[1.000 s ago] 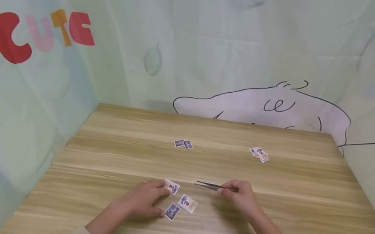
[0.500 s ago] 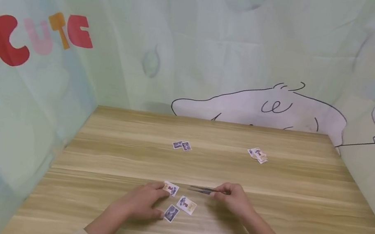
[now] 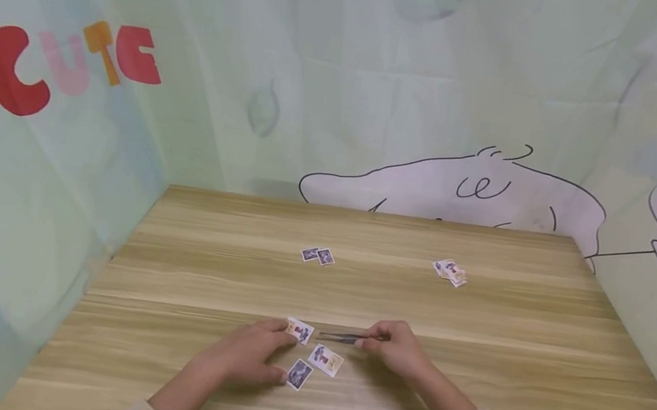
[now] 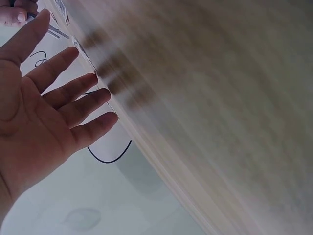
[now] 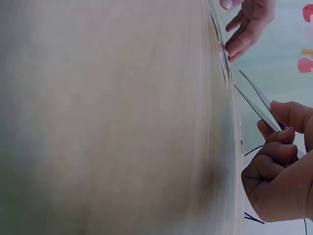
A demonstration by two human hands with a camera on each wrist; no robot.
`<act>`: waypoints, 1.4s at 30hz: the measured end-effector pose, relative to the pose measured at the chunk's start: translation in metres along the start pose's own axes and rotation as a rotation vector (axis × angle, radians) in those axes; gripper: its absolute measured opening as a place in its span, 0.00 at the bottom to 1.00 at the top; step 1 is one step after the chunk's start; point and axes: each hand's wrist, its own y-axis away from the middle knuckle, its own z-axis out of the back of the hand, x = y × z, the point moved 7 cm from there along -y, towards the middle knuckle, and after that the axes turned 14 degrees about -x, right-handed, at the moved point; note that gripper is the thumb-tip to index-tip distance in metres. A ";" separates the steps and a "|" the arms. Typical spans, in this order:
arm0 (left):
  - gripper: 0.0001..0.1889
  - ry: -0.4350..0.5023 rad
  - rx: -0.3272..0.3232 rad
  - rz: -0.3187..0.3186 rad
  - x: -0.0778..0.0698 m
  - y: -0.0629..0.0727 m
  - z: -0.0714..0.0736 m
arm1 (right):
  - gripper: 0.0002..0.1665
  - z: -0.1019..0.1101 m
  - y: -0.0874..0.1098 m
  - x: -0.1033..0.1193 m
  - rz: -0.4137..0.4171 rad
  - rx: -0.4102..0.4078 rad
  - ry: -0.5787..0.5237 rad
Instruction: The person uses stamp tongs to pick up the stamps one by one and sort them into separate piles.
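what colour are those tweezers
The tweezers are grey, showing best in the right wrist view.

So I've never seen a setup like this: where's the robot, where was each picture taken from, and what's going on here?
There's no robot: those are a person's own bare hands. The wide picture comes from a camera worn on the head, looking forward and down. The two tilted close-ups come from cameras on the wrists, one each.

On the wooden table, three small picture cards lie near the hands. Farther back are two overlapping dark cards and, to the right, a small pile of cards.

The right hand holds tweezers, with nothing between their tips. The left hand is spread, its fingers by the nearer cards.
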 end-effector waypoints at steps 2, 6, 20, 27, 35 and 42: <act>0.32 0.001 0.000 -0.001 0.000 0.000 0.000 | 0.08 -0.002 -0.001 0.000 0.006 0.001 0.007; 0.32 0.003 -0.001 -0.003 -0.001 0.000 -0.001 | 0.08 -0.005 -0.004 0.000 0.017 0.010 0.019; 0.32 0.004 0.006 -0.002 0.001 -0.001 -0.001 | 0.09 -0.017 -0.007 0.005 0.016 0.036 -0.014; 0.32 0.003 0.005 -0.011 0.000 -0.002 -0.002 | 0.07 -0.022 -0.010 0.003 -0.024 0.035 -0.010; 0.32 0.002 0.004 -0.017 0.000 -0.003 -0.001 | 0.06 -0.024 -0.008 0.007 -0.009 0.022 -0.023; 0.32 0.001 0.003 -0.015 0.000 -0.003 -0.002 | 0.05 -0.025 -0.008 0.009 0.014 0.024 -0.019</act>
